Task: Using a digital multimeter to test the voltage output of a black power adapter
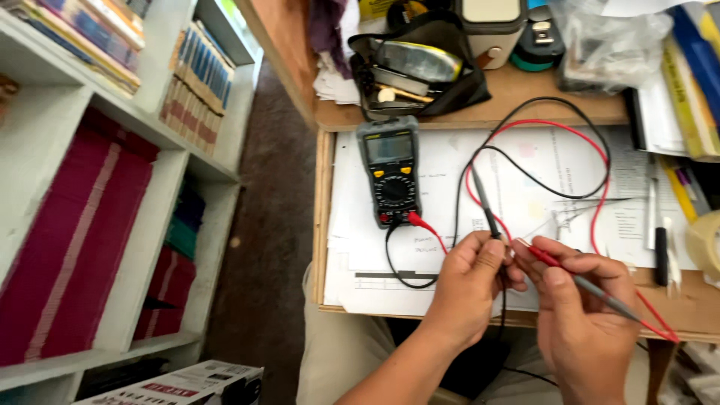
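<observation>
Head view: left hand pinches the black probe upright; right hand grips the slanting red probe.

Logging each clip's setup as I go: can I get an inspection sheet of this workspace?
Surface: wooden desk, paper sheets spread over it.
Job's things: multimeter lying flat; black probe in left hand; red probe in right hand; tips meet between the hands.
Clutter: black pouch, plastic bag, tape roll, pens.
Fingers: both hands pinch their probes.
Cables: red lead and black lead loop across the papers.
Surroundings: white shelves of books, left.
</observation>
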